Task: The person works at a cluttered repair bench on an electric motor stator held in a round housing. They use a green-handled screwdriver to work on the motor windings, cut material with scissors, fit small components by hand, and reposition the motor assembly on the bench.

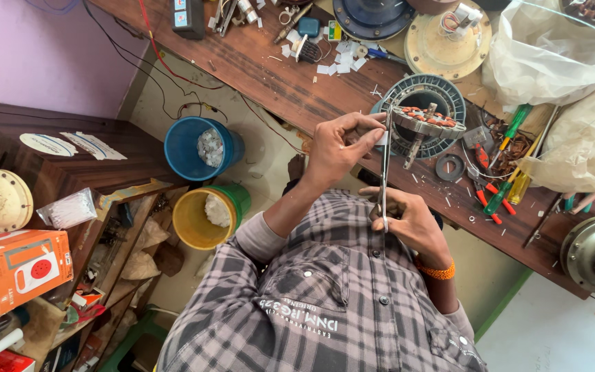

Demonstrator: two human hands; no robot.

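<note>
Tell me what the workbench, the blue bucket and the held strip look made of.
Workbench: dark brown wood, grain visible, worn matte. Blue bucket: likely plastic, smooth uniform colour. Strip between left hand and right hand: thin, grey, probably metal; unclear.

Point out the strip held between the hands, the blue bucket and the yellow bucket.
strip [385, 162], head view, middle of its length between the hands.
blue bucket [182, 148], head view, left inner wall.
yellow bucket [193, 220], head view, left inner wall.
</note>
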